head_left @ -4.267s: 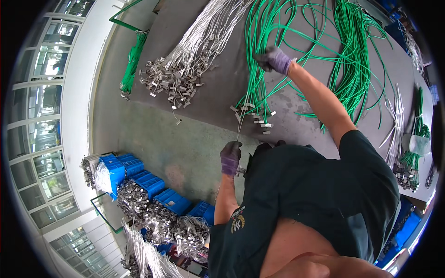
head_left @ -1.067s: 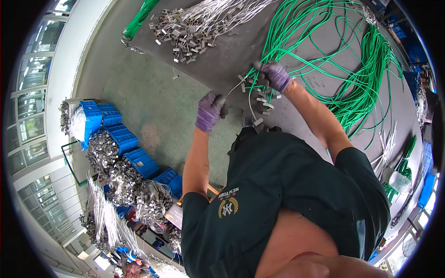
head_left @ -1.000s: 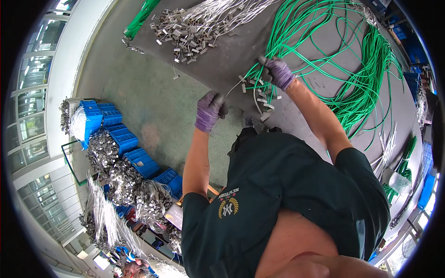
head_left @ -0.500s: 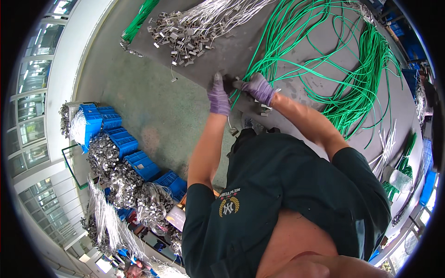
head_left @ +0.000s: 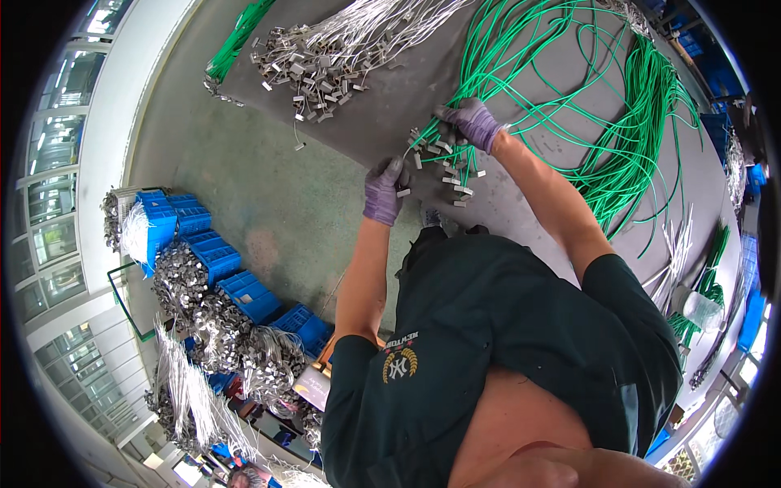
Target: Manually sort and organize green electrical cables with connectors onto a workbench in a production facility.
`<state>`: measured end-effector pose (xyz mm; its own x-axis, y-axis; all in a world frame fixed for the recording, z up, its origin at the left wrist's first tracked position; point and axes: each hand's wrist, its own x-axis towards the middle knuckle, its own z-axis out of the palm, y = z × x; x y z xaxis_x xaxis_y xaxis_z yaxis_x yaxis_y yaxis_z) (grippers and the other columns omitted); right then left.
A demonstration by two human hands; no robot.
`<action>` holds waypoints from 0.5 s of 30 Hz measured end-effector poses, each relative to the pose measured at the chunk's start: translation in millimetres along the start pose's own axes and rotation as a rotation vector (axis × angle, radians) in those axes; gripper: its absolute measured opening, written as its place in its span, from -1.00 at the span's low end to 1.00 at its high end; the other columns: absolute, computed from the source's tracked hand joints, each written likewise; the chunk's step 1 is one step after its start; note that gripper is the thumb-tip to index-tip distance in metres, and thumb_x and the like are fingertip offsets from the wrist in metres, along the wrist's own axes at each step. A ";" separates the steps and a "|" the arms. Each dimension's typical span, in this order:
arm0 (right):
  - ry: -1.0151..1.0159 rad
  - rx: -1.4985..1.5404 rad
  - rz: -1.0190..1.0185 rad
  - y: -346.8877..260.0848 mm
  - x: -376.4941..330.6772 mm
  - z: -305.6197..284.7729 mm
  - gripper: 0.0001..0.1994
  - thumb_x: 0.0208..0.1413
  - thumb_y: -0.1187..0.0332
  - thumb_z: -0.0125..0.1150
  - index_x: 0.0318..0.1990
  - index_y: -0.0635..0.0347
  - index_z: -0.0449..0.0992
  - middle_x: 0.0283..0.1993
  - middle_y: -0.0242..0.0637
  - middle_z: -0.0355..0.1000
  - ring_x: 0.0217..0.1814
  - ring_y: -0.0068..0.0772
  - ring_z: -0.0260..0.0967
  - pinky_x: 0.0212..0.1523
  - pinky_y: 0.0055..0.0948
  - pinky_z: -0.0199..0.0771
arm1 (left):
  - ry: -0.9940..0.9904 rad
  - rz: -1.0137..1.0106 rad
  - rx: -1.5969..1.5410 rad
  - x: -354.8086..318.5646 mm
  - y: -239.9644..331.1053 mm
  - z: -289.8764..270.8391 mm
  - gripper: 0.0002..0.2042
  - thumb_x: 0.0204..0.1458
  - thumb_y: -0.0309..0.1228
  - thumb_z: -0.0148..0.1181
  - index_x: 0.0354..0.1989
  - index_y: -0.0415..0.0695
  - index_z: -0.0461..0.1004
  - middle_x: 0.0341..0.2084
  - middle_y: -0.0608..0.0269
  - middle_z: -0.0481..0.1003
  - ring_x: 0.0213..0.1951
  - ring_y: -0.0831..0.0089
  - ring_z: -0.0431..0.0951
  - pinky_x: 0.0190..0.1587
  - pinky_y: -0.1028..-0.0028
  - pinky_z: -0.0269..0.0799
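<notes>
My left hand [head_left: 381,193], in a grey and purple glove, is closed at the table's near edge around the end of a green wire. A small silver metal clip [head_left: 404,193] sticks out beside its fingers. Farther right and a little farther away, my gloved right hand [head_left: 472,124] is closed on the green wires [head_left: 498,80], its fingertips partly hiding them. Between and below the hands, several silver clips [head_left: 450,169] hang together on the wire ends over the grey tabletop [head_left: 390,122].
White wires with a heap of metal clips [head_left: 321,69] lie at the table's far left. A thick green wire bundle [head_left: 639,122] curves along the right. Blue crates [head_left: 250,294] and piles of metal parts [head_left: 220,325] stand left on the floor. A clear plastic container [head_left: 701,311] sits at right.
My hands have moved apart: the left nearer to me, the right slightly farther away. The cluster of clips on the green wires now shows between them.
</notes>
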<state>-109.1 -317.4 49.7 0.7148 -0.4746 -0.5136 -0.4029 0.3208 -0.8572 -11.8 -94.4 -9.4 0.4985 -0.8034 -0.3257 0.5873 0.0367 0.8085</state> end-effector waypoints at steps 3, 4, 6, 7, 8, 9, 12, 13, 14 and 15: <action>-0.035 -0.236 0.040 -5.7 0.1 -4.5 -0.60 0.04 0.06 0.17 -0.62 0.20 0.43 -0.75 -0.39 0.30 -0.80 -0.55 0.25 -0.78 -0.57 0.22 | 0.108 -0.080 0.248 -1.8 9.1 11.3 -0.73 -0.03 -0.20 0.22 -0.36 -0.18 0.44 -0.54 0.30 0.46 -0.50 0.47 0.41 -0.44 0.49 0.35; -0.043 -0.312 0.047 -5.6 1.4 -7.2 -0.59 0.04 0.05 0.17 -0.65 0.20 0.42 -0.76 -0.39 0.29 -0.80 -0.55 0.24 -0.78 -0.56 0.23 | 0.185 -0.109 0.528 -2.3 12.3 16.3 -0.70 -0.02 -0.16 0.21 -0.37 -0.18 0.44 -0.58 0.28 0.45 -0.53 0.45 0.40 -0.49 0.46 0.33; -0.052 -0.308 0.040 -3.7 5.1 -10.4 -0.59 0.04 0.05 0.16 -0.66 0.19 0.42 -0.76 -0.39 0.29 -0.81 -0.55 0.23 -0.78 -0.56 0.22 | 0.160 -0.059 0.734 8.4 5.4 12.0 -0.65 0.01 -0.10 0.16 -0.34 -0.19 0.43 -0.57 0.23 0.45 -0.52 0.43 0.40 -0.49 0.41 0.33; -0.064 -0.305 0.028 -3.7 6.1 -10.1 -0.58 0.05 0.05 0.15 -0.66 0.19 0.42 -0.76 -0.39 0.29 -0.82 -0.56 0.22 -0.78 -0.56 0.22 | 0.135 -0.002 0.943 13.8 2.9 9.6 -0.60 0.03 -0.03 0.11 -0.31 -0.20 0.43 -0.57 0.18 0.46 -0.52 0.40 0.39 -0.50 0.36 0.32; -0.067 -0.305 0.027 -2.5 5.7 -8.1 -0.58 0.05 0.05 0.15 -0.66 0.19 0.42 -0.76 -0.39 0.29 -0.82 -0.56 0.22 -0.78 -0.56 0.22 | 0.138 -0.003 0.943 17.9 -1.5 8.9 -0.60 0.03 -0.03 0.11 -0.31 -0.20 0.43 -0.57 0.18 0.46 -0.52 0.40 0.39 -0.50 0.36 0.32; -0.068 -0.277 0.003 -1.8 1.7 -4.9 -0.58 0.05 0.05 0.15 -0.66 0.19 0.42 -0.76 -0.39 0.28 -0.82 -0.57 0.21 -0.78 -0.56 0.21 | 0.234 0.059 0.819 22.3 -4.8 15.0 -0.54 0.03 0.04 0.05 -0.31 -0.21 0.42 -0.57 0.12 0.45 -0.51 0.36 0.40 -0.46 0.30 0.31; -0.070 -0.216 -0.039 8.8 -8.1 6.9 -0.63 0.02 0.10 0.18 -0.65 0.20 0.44 -0.77 -0.38 0.29 -0.82 -0.55 0.22 -0.78 -0.51 0.22 | 0.317 0.057 0.719 31.3 -3.3 36.5 -0.43 0.05 0.15 -0.06 -0.30 -0.23 0.41 -0.55 0.06 0.46 -0.50 0.29 0.41 -0.39 0.22 0.31; -0.087 -0.189 -0.061 10.2 -14.4 14.5 -0.66 -0.01 0.15 0.22 -0.64 0.22 0.45 -0.78 -0.37 0.30 -0.81 -0.52 0.24 -0.77 -0.47 0.24 | 0.324 -0.001 0.744 31.5 0.5 43.0 -0.40 0.05 0.18 -0.11 -0.30 -0.25 0.40 -0.53 0.04 0.47 -0.50 0.25 0.42 -0.35 0.20 0.30; -0.134 -0.314 -0.131 10.1 -23.3 19.3 -0.65 -0.01 0.13 0.20 -0.60 0.25 0.47 -0.79 -0.37 0.29 -0.81 -0.53 0.22 -0.74 -0.46 0.23 | 0.326 0.000 0.745 38.4 -8.3 39.5 -0.40 0.05 0.18 -0.11 -0.30 -0.25 0.40 -0.53 0.04 0.47 -0.50 0.25 0.42 -0.35 0.20 0.30; -0.146 -0.315 -0.138 11.5 -22.1 22.3 -0.65 -0.01 0.13 0.20 -0.60 0.25 0.47 -0.79 -0.37 0.29 -0.81 -0.53 0.22 -0.74 -0.46 0.23 | 0.342 0.155 0.835 47.1 -20.6 29.0 -0.38 0.05 0.20 -0.12 -0.30 -0.25 0.40 -0.54 0.06 0.46 -0.51 0.25 0.41 -0.39 0.20 0.30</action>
<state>-116.8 -285.0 52.1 0.8392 -0.3669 -0.4014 -0.4374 -0.0167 -0.8991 -18.9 -150.2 -27.1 0.7730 -0.6008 -0.2039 -0.0878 -0.4195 0.9035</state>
